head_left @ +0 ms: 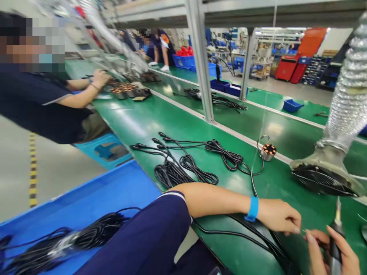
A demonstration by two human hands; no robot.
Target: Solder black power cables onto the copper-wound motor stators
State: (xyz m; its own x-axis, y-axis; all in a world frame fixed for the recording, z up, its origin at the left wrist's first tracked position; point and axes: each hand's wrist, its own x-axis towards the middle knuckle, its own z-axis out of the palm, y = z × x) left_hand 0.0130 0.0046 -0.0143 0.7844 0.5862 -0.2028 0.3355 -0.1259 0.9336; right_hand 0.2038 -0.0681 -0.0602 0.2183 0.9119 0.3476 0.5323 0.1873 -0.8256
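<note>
My right hand (pixel 348 254) grips a soldering iron (pixel 335 238) with a dark handle, its metal tip pointing up and away from me. My left hand (pixel 279 215), with a blue band at the wrist, is closed in a pinch beside the right fingertips. Something thin and pale shows between the two hands, too small to make out. Black cables (pixel 258 238) run across the green bench under my left forearm. Further back stands a round metal part with copper windings (pixel 268 151), a black cable looping beside it.
A fume duct (pixel 323 177) with a black grille hangs just beyond the iron. Coiled black cables (pixel 200 168) lie on the green bench (pixel 137 118). Bundled cables (pixel 86 236) sit in a blue bin (pixel 137 183) at left. A co-worker (pixel 37 91) sits further along. A metal post (pixel 200 61) rises mid-bench.
</note>
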